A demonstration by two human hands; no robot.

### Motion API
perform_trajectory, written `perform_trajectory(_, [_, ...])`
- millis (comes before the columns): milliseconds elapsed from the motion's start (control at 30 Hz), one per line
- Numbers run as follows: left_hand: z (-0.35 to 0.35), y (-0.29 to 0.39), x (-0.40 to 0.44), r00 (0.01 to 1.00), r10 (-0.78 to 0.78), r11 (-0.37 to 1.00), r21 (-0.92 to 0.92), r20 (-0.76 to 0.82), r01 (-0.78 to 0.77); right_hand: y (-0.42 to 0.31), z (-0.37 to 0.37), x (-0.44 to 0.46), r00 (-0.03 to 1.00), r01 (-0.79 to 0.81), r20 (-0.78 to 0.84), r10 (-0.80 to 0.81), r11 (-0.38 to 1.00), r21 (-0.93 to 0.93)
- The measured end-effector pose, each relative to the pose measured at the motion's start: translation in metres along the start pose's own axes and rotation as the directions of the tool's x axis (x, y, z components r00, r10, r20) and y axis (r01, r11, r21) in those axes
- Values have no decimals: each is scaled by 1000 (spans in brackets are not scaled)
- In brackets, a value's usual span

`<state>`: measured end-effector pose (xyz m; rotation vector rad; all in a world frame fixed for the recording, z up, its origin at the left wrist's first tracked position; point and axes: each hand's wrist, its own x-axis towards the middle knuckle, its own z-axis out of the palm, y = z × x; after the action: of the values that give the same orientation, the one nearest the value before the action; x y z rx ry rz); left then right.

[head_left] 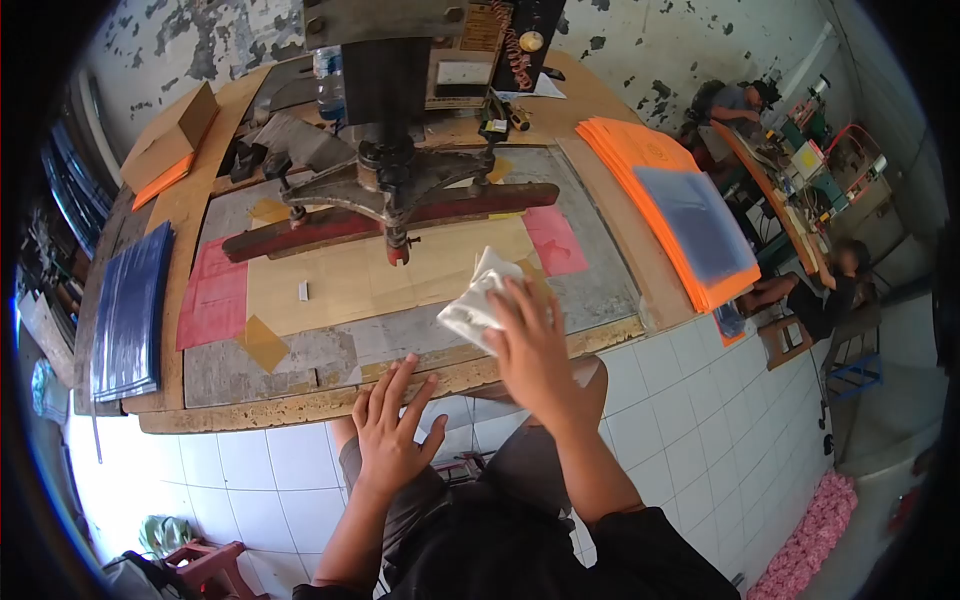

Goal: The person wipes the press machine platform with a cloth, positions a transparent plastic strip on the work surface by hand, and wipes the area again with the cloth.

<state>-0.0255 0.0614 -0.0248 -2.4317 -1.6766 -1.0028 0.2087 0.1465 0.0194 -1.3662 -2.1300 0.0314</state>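
Observation:
A crumpled white cloth [478, 302] is in my right hand [530, 345], over the right part of the long yellowish sheet [345, 275] on the machine bed. My left hand [393, 430] holds nothing; its fingers are spread, with the tips at the wooden front edge [410, 383]. Above the sheet is a metal press arm with a long red bar [450, 208]. Pink pieces lie at the sheet's left end [213, 292] and right end [553, 240]. A small pale tab [303, 291] lies on the sheet.
Orange sheets [650, 190] topped by clear blue film [695, 222] lie at the right. Blue plastic covers [133, 310] are stacked at the left, below a cardboard box [170, 135]. Two people, one at a bench [745, 105] and one seated [825, 305], are at the far right.

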Motion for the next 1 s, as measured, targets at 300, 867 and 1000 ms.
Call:
perform_trajectory(300, [-6, 1, 4, 995, -80, 983, -169, -52, 70, -19, 5, -12, 992, 85, 74, -104, 972, 219])
perform_trajectory(867, [-38, -25, 44, 999, 21, 989, -148, -44, -27, -21, 5, -15, 988, 86, 108, -109, 976, 200])
perform_trajectory(1000, [-42, -34, 62, 999, -25, 1000, -12, 46, 26, -17, -1, -10, 983, 92, 135, -127, 965, 245])
